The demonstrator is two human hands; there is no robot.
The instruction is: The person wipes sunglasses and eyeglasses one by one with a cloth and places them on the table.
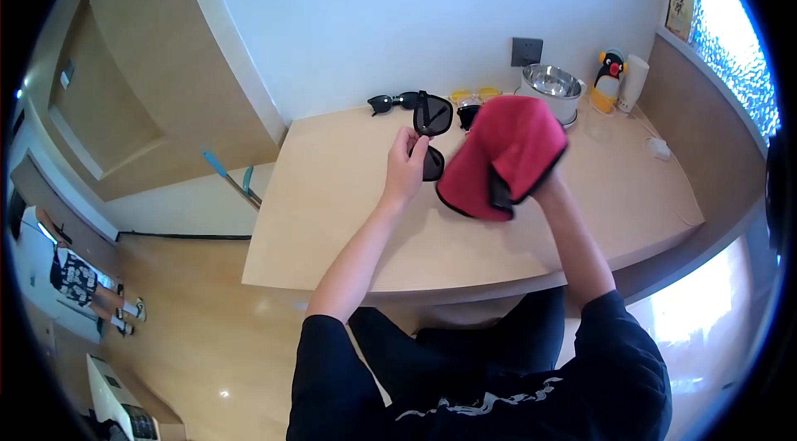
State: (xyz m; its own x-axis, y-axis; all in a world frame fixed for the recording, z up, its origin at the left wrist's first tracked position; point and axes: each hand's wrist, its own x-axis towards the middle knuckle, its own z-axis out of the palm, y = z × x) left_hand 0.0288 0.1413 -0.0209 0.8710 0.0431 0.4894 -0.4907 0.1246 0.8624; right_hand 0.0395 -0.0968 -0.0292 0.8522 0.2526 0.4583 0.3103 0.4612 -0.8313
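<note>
Red cloth (513, 138) hides most of the right hand (546, 184).

Pale wall (398, 26), glossy tan floor (199, 341), bright textured window (730, 22)

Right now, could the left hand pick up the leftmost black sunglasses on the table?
Probably not yet: the left hand holds another pair, though those black sunglasses look unblocked from the front.

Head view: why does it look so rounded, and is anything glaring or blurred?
Head view: black corners and leaning lines suggest a very wide lens; same view, the window glares nearly white at right; same view, the red cloth looks slightly blurred, perhaps from motion.
</note>
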